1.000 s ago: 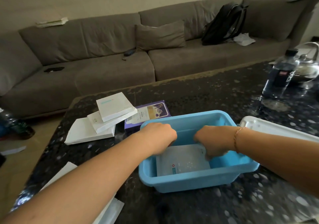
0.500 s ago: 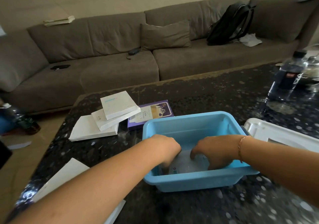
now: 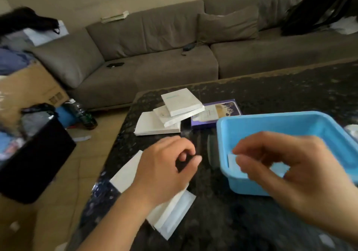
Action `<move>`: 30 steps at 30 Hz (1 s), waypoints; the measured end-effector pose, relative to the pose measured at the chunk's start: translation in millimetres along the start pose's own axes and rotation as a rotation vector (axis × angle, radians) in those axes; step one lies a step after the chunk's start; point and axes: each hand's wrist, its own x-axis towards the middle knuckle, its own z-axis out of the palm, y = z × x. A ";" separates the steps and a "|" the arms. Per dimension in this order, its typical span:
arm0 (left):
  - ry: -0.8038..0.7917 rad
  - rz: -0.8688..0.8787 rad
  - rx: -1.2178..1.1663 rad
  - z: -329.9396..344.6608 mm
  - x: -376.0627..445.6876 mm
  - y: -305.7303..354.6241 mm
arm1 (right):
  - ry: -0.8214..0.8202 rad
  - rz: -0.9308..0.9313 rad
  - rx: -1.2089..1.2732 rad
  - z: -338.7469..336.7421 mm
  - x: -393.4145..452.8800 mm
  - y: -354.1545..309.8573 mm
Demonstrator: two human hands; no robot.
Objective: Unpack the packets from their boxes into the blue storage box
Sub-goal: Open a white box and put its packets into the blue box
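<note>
The blue storage box (image 3: 271,123) sits on the dark speckled table at right, with a pale packet (image 3: 233,163) lying inside, mostly hidden by my right hand (image 3: 286,165). That hand hovers over the box's near left corner, fingers loosely curled, holding nothing. My left hand (image 3: 166,169) is outside the box to its left, above an opened white box (image 3: 170,214) near the table's front edge, fingers curled and empty. A stack of three white boxes (image 3: 170,117) and a purple box (image 3: 217,111) lie behind the blue box's left side.
The table's left edge (image 3: 116,146) drops to a tiled floor with a black bin (image 3: 33,159), a cardboard carton (image 3: 29,88) and bottles. A grey sofa (image 3: 174,57) runs behind the table, carrying a cushion and a black backpack (image 3: 317,5).
Both hands have come up out of the blue box, leaving the packet inside. My left hand moved left over the opened white box. The camera swung left.
</note>
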 end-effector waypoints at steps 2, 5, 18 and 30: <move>-0.209 -0.155 0.229 8.9 -35.0 -8.1 | -0.158 0.081 0.028 39.3 -15.4 -3.9; -0.447 -0.330 0.340 22.4 -75.3 -16.1 | -0.412 0.345 -0.152 102.6 -31.5 14.1; -0.290 -0.313 0.230 13.4 -97.0 -40.6 | -0.419 0.826 -0.397 177.4 -25.4 8.0; -0.142 -0.373 0.114 6.2 -102.6 -56.7 | -0.294 1.150 0.207 188.5 -2.0 3.6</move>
